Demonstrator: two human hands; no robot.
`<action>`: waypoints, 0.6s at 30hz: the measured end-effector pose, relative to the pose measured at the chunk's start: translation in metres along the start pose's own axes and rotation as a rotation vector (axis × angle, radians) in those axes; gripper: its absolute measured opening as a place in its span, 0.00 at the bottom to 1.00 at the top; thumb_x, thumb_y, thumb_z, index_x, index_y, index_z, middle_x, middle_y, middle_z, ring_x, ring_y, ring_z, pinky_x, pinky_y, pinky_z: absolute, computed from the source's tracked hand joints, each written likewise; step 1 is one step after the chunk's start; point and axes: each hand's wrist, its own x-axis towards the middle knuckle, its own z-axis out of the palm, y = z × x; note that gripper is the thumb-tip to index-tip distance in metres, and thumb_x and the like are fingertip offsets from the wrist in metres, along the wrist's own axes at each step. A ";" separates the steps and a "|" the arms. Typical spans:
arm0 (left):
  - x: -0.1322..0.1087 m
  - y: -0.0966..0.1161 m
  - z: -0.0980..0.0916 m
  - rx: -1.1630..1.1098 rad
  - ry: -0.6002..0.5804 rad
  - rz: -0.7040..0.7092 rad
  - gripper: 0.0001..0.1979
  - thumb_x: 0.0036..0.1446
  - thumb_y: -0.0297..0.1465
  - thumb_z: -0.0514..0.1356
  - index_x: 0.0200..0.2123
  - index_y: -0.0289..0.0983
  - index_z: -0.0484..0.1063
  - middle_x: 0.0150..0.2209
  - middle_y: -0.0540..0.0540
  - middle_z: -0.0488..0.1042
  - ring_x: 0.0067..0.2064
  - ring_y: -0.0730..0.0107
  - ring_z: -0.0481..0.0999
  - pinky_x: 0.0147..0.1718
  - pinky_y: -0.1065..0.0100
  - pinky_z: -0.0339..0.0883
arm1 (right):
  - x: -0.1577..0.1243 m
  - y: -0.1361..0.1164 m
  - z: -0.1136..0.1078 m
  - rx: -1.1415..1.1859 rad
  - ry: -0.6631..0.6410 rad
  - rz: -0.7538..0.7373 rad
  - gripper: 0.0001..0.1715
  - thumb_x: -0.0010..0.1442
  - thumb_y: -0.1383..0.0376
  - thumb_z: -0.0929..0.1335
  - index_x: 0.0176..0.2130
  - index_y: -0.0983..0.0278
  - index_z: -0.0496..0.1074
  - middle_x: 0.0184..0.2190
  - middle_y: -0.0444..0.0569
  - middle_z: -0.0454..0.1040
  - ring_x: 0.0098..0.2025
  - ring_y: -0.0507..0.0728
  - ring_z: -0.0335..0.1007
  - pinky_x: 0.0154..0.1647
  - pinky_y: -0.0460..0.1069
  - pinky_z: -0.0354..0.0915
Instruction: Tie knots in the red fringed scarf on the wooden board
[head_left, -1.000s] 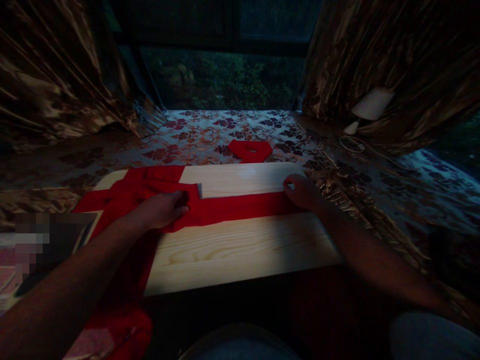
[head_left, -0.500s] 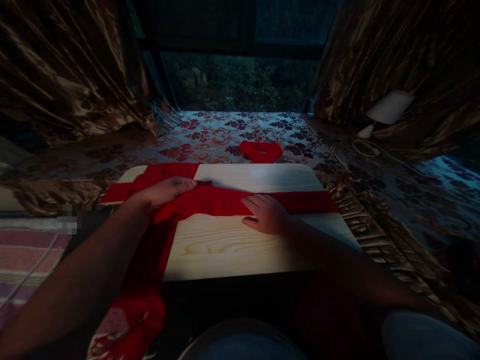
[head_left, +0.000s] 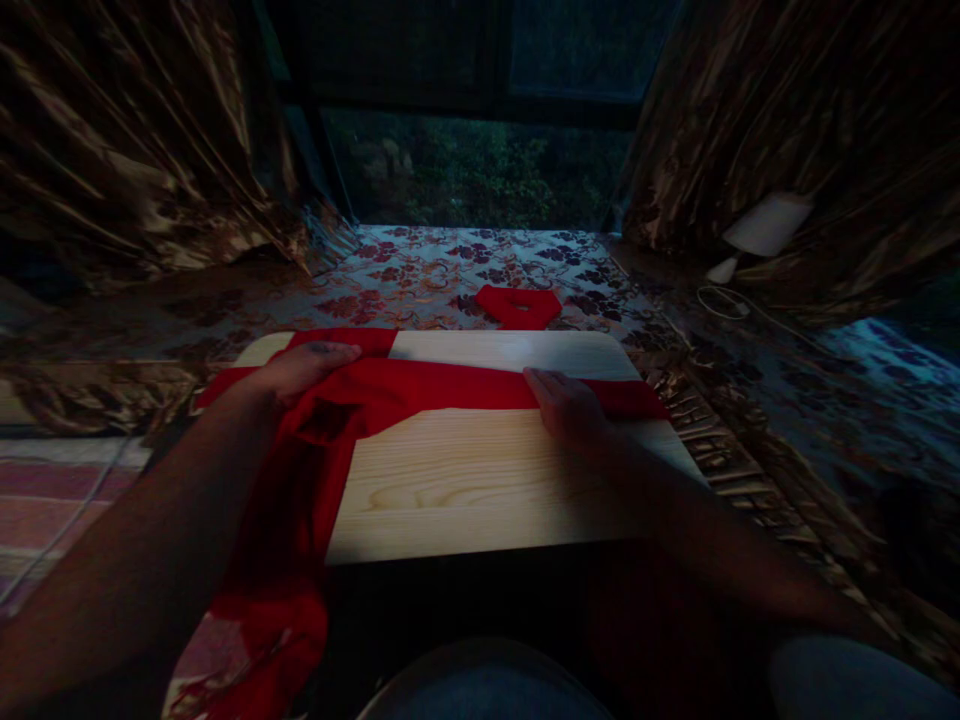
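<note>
Cloth underlies left grip, closure unclear, and right grip, flattened: two hands, one tabletop.

The cloth is plain red, the table pale yellowish with darker wavy grain, the cover grey-blue with dark-red and orange-brown florals, the curtains brown-gold, the lampshade whitish, the blanket striped pink and white.

Cloth across the table, lamp behind, to the right.
</note>
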 end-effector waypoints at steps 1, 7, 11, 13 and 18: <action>0.000 -0.002 -0.001 0.035 0.004 -0.015 0.33 0.41 0.58 0.68 0.36 0.32 0.76 0.31 0.47 0.79 0.36 0.63 0.75 0.39 0.64 0.71 | -0.004 0.009 -0.003 -0.039 -0.012 0.028 0.31 0.63 0.76 0.60 0.64 0.73 0.66 0.58 0.63 0.74 0.56 0.65 0.71 0.55 0.58 0.69; 0.004 -0.007 -0.004 0.488 -0.030 0.062 0.30 0.50 0.59 0.61 0.33 0.35 0.77 0.28 0.50 0.76 0.33 0.66 0.71 0.36 0.68 0.64 | -0.035 0.065 -0.014 -0.226 -0.130 0.175 0.27 0.65 0.73 0.61 0.62 0.71 0.69 0.57 0.60 0.75 0.54 0.63 0.73 0.51 0.54 0.69; 0.008 -0.011 0.000 0.652 -0.080 0.077 0.28 0.51 0.59 0.57 0.32 0.38 0.76 0.30 0.45 0.78 0.32 0.60 0.75 0.32 0.65 0.62 | -0.056 0.095 -0.016 -0.281 -0.189 0.250 0.26 0.66 0.72 0.60 0.61 0.71 0.70 0.55 0.62 0.76 0.52 0.64 0.73 0.50 0.55 0.67; 0.010 -0.015 0.004 0.738 -0.105 0.080 0.26 0.50 0.57 0.58 0.30 0.39 0.76 0.28 0.44 0.78 0.31 0.58 0.75 0.30 0.64 0.61 | -0.064 0.105 -0.016 -0.293 -0.208 0.299 0.26 0.65 0.72 0.61 0.60 0.70 0.72 0.54 0.62 0.76 0.52 0.64 0.72 0.49 0.55 0.66; 0.003 -0.015 0.019 0.892 -0.061 0.130 0.21 0.51 0.52 0.60 0.33 0.40 0.76 0.30 0.42 0.79 0.31 0.56 0.76 0.29 0.64 0.60 | -0.066 0.112 -0.021 -0.296 -0.163 0.482 0.24 0.64 0.67 0.64 0.58 0.65 0.74 0.48 0.62 0.77 0.47 0.65 0.72 0.43 0.55 0.66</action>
